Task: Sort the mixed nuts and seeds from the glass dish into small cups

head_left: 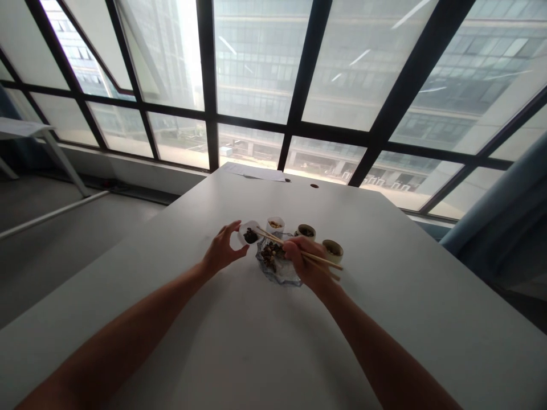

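Note:
My left hand grips a small white cup, thumb and fingers on its sides, with dark pieces inside. A pair of chopsticks is held in my right hand, their tips at the right rim of that cup. Whether the tips pinch anything is too small to tell. Beneath the chopsticks stands a clear glass dish with a wavy rim, holding a heap of mixed brown and dark pieces. My right hand hides part of the dish's right side.
Behind the dish stand a white cup with yellowish pieces, a dark-mouthed cup and a greenish cup. Paper sheets lie at the far edge of the white table. Windows and a blue curtain are beyond.

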